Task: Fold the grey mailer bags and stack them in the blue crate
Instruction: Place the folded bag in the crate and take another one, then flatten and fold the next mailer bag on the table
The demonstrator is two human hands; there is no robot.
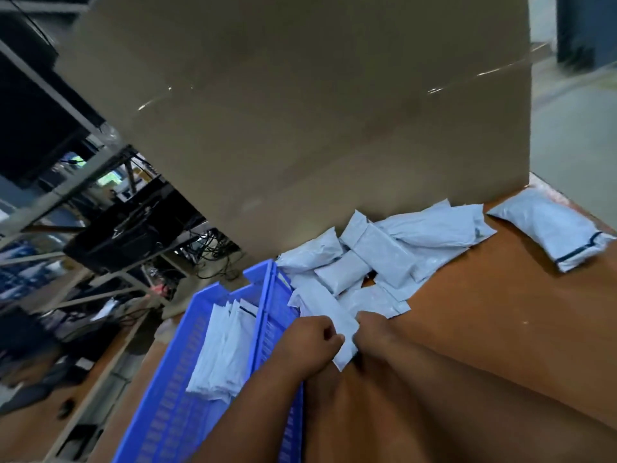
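1. On the desk (484, 329), beside the blue crate (187, 379), both hands grasp one grey mailer bag (334, 315): left hand (314, 342), right hand (374, 335).
2. Folded bags (220, 349) lie in the crate.

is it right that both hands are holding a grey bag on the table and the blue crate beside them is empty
Not quite: the blue crate is not empty. The head view shows folded bags already in it. Both the left hand and right hand do hold a grey bag.

Brown table (484, 329); blue crate (173, 379), grey mailer bags (384, 259), cardboard box (300, 111)
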